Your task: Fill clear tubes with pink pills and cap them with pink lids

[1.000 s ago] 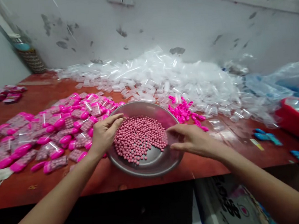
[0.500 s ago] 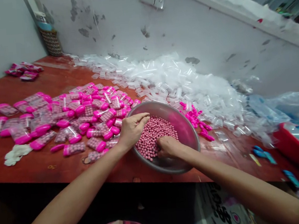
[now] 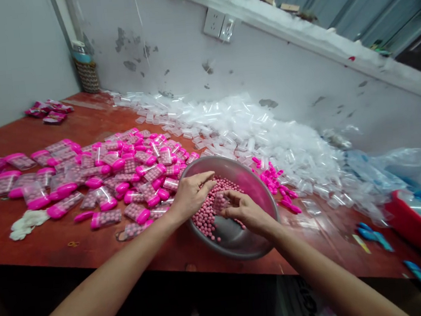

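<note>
A grey metal bowl [image 3: 238, 252] stands near the table's front edge with many small pink balls [image 3: 203, 220] in it. My right hand [image 3: 247, 213] is over the bowl, its thumb and fingers closed on a small clear plastic container [image 3: 220, 203] that shows pink balls inside. My left hand [image 3: 191, 194] is at the bowl's left rim, fingers bent together over the balls; whatever it may hold is hidden. Left of the bowl lies a heap of filled clear containers with bright pink caps [image 3: 141, 213].
Clear empty containers [image 3: 229, 121] are piled along the wall, with loose pink caps [image 3: 270, 177] right of the bowl. Blue-handled scissors [image 3: 374, 236] and a red basin [image 3: 414, 228] are at the right. A white cloth [image 3: 26, 224] lies at the left.
My right hand has risen out of the pink balls with the clear container now showing in its fingers. A bare patch of bowl floor has appeared. My left hand stays near the rim.
</note>
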The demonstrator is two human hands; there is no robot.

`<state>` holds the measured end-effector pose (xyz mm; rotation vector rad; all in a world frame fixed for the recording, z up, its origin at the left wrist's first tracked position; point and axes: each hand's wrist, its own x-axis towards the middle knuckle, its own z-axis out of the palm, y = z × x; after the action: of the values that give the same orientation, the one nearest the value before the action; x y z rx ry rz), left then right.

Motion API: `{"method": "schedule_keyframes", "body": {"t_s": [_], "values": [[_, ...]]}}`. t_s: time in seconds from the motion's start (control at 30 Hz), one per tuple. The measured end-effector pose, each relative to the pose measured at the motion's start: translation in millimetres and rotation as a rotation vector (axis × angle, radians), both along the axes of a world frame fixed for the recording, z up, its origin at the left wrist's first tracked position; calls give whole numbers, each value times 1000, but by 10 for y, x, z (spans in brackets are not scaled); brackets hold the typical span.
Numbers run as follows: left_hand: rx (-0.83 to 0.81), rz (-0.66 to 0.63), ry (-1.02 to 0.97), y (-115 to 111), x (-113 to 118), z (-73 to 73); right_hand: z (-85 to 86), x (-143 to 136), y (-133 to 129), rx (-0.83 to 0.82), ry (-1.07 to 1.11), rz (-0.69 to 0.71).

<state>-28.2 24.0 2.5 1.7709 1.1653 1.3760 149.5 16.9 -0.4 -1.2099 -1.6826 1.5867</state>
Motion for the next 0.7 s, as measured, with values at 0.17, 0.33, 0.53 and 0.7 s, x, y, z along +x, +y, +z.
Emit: {"method": "schedule_keyframes", "body": {"t_s": [0.17,0.33,0.53,0.7], "values": [[-148,-299,-7,-36,94,36,51,89,-147,-104,364,-154],[-369,-468,-281,-80,248,28,33,159,-184,-26,300,-225],[-689,-423,-611,-170,298,74,170,458,-302,187,167,-339],[-754,-427,-548,-172,274,61,24,1445,-166,473,-346,-740]]}}
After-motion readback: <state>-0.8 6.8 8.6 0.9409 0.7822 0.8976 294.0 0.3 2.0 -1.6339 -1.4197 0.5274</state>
